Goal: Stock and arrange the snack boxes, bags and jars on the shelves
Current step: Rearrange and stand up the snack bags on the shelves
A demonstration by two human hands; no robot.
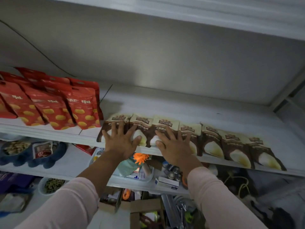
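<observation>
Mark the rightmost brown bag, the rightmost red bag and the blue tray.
rightmost brown bag (266, 155): head view, dark lower front.
rightmost red bag (82, 109): head view, printed front.
blue tray (49, 162): head view, front rim lobe.

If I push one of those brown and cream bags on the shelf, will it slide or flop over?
It would probably slide, not tip: the brown and cream bags lie flat on the smooth white shelf. They look thin and soft, so one likely flops when lifted.
</observation>
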